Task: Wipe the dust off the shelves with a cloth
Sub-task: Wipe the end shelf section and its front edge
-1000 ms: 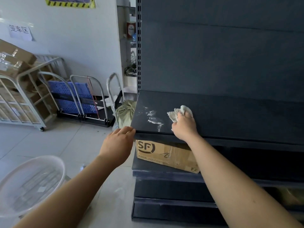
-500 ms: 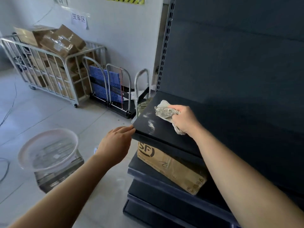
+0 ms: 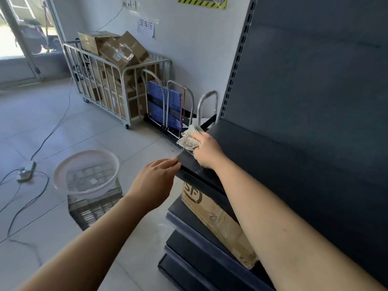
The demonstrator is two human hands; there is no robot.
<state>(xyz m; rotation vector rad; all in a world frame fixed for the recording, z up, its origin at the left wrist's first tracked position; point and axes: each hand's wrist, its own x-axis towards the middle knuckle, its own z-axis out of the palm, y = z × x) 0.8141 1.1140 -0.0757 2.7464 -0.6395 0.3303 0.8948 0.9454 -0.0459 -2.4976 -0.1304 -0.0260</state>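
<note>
A: Cloth [image 3: 190,138], pale and crumpled, now sits at the far left corner of the dark shelf [image 3: 273,156]; one second ago it lay farther right, beside white dust streaks in the middle of the board. Those streaks are gone but for faint specks near the front edge.

B: And the view itself?

A: It has swung left. The cable [image 3: 37,148] on the floor, the clear basin [image 3: 86,173] on its crate [image 3: 94,208] and the cage trolley [image 3: 109,85] stacked with cardboard boxes [image 3: 117,49] show far more fully than before.

B: Position of each hand?

A: Left hand [image 3: 154,181], fingers loosely curled, touches the shelf's near left corner and holds nothing. Right hand [image 3: 206,150] is closed on the cloth, pressing it to the shelf top just beyond the left hand; the bunched end overhangs the left edge.

B: What cannot be read?

A: The right palm hides part of the cloth. The SF carton [image 3: 218,221] on the lower shelf is partly covered by the right forearm, and the blue hand trucks [image 3: 168,106] are partly behind the cloth.
</note>
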